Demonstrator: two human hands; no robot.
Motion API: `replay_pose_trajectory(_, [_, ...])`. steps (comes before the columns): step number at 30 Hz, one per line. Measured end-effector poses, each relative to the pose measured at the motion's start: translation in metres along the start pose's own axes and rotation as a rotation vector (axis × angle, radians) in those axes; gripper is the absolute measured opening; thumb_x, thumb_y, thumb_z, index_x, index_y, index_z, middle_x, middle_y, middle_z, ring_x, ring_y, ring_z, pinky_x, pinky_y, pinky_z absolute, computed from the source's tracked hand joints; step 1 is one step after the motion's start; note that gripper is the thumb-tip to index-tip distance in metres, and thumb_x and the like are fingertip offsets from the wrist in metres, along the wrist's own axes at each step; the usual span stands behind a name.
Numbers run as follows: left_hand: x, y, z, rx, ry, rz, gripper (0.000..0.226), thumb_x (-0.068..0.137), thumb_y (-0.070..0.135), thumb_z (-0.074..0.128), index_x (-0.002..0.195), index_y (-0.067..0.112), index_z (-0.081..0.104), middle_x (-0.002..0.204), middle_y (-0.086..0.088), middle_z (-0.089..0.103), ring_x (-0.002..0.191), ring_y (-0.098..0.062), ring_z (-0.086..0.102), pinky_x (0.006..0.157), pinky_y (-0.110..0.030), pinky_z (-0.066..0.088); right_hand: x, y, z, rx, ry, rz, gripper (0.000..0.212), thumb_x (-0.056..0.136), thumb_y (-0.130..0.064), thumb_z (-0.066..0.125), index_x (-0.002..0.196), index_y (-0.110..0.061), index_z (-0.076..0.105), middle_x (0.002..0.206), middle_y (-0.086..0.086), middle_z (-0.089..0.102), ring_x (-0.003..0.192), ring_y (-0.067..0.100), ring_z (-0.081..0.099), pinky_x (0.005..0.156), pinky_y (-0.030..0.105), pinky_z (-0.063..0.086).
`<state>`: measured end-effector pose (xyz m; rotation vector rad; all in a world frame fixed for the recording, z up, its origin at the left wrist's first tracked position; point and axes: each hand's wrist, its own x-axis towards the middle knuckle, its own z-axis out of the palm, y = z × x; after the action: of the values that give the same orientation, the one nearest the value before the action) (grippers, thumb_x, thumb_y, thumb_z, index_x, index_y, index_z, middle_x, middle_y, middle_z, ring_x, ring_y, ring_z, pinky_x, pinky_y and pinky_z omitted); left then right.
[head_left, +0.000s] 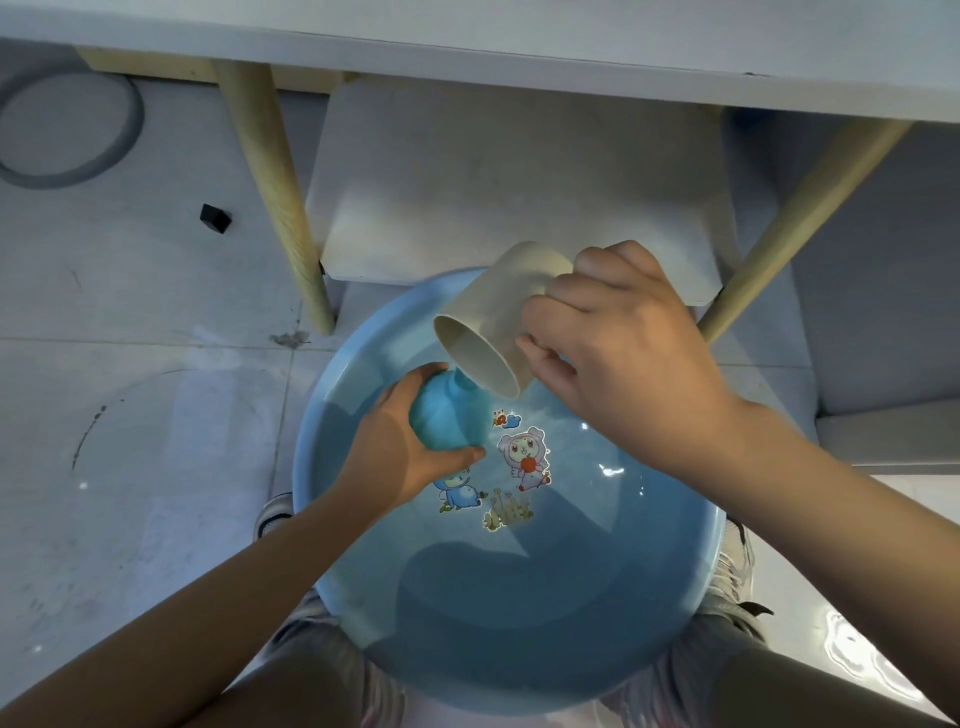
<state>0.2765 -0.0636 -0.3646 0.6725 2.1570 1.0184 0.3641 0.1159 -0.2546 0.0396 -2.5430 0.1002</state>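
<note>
A round blue basin (332, 410) with cartoon pictures on its bottom sits on the floor between my feet and holds water. My left hand (395, 457) grips a blue balloon (449, 415) over the basin, its neck pointing up toward the cup. My right hand (618, 358) holds a beige cup (498, 317) by its handle, tilted so the mouth faces down-left just above the balloon's neck. The cup's rim overlaps the neck, so contact cannot be told.
A white table edge (571, 47) runs across the top, with wooden legs at left (275, 197) and right (795, 218). A white board (493, 171) lies under it. A grey hose (119, 135) and a small black block (214, 217) lie on the tiled floor at left.
</note>
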Motion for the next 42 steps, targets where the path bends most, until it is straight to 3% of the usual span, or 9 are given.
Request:
replay_pose_trajectory(6, [0.0,0.001,0.001,-0.005,0.0,-0.006,0.081,0.058,0.029,0.089,0.118,0.045,0.038,0.119,0.007,0.055,0.107,-0.012,0.054,0.09,-0.022,0.045,0.0,0.0,-0.001,0.015,-0.008,-0.014,0.02,0.075,0.0,0.062,0.06,-0.01,0.052,0.055,0.004,0.045,0.069,0.02,0.033,0.068,0.031,0.03])
replay_pose_trajectory(16, [-0.001,0.003,0.001,-0.013,0.0,-0.006,0.08,0.059,0.029,0.089,0.12,0.043,0.039,0.122,0.004,0.056,0.109,-0.014,0.055,0.095,-0.031,0.048,-0.001,-0.003,-0.003,0.031,-0.032,0.035,0.023,0.075,-0.002,0.063,0.058,-0.01,0.05,0.054,0.004,0.045,0.066,0.021,0.039,0.067,0.03,0.03])
replay_pose_trajectory(22, [-0.002,-0.005,0.001,-0.024,0.018,-0.016,0.08,0.057,0.033,0.089,0.121,0.044,0.044,0.119,0.006,0.056,0.108,-0.016,0.056,0.093,-0.04,0.051,-0.008,0.002,-0.004,0.109,-0.15,0.439,0.026,0.073,-0.018,0.063,0.061,-0.015,0.041,0.052,0.004,0.049,0.054,0.021,0.038,0.056,0.026,0.027])
replay_pose_trajectory(26, [-0.006,-0.012,0.0,-0.027,0.083,-0.032,0.081,0.058,0.035,0.088,0.127,0.037,0.045,0.121,0.009,0.055,0.11,-0.014,0.054,0.092,-0.038,0.051,-0.018,0.015,0.004,0.033,-0.442,0.691,0.022,0.088,-0.03,0.057,0.077,-0.012,0.052,0.075,0.012,0.063,0.075,0.035,0.057,0.059,0.03,0.029])
replay_pose_trajectory(29, [-0.007,-0.011,0.001,-0.031,0.131,-0.029,0.079,0.059,0.032,0.088,0.124,0.038,0.045,0.122,0.009,0.055,0.11,-0.013,0.054,0.093,-0.035,0.051,-0.036,0.024,0.022,-0.059,-0.655,0.689,0.024,0.094,-0.03,0.048,0.095,-0.008,0.056,0.09,0.01,0.063,0.089,0.032,0.058,0.064,0.03,0.03])
replay_pose_trajectory(31, [-0.006,-0.011,0.002,-0.034,0.148,-0.036,0.079,0.059,0.031,0.088,0.124,0.038,0.044,0.123,0.008,0.055,0.11,-0.012,0.053,0.093,-0.032,0.049,-0.05,0.023,0.038,-0.106,-0.682,0.596,0.013,0.084,-0.018,0.06,0.082,-0.005,0.058,0.075,0.012,0.06,0.075,0.032,0.06,0.061,0.029,0.036])
replay_pose_trajectory(33, [-0.005,-0.011,0.003,-0.033,0.154,-0.039,0.08,0.06,0.031,0.088,0.127,0.035,0.044,0.124,0.008,0.054,0.11,-0.011,0.053,0.091,-0.029,0.049,-0.062,0.021,0.053,-0.134,-0.704,0.46,0.026,0.05,-0.006,0.081,0.057,-0.006,0.055,0.05,0.01,0.053,0.049,0.028,0.055,0.052,0.025,0.039])
replay_pose_trajectory(35, [-0.003,-0.012,0.003,-0.023,0.152,-0.036,0.082,0.06,0.032,0.088,0.129,0.033,0.044,0.124,0.008,0.054,0.11,-0.011,0.052,0.09,-0.028,0.049,-0.067,0.018,0.064,-0.164,-0.753,0.386,0.039,0.026,-0.002,0.083,0.048,-0.01,0.052,0.041,0.004,0.047,0.039,0.023,0.049,0.047,0.02,0.038])
replay_pose_trajectory(42, [-0.003,-0.015,0.0,-0.006,0.175,-0.043,0.084,0.06,0.032,0.087,0.131,0.031,0.042,0.126,0.007,0.052,0.11,-0.01,0.052,0.09,-0.031,0.05,-0.078,0.011,0.095,0.022,-0.741,0.232,0.045,0.014,0.001,0.082,0.046,-0.014,0.054,0.037,-0.001,0.046,0.036,0.02,0.049,0.047,0.016,0.041])
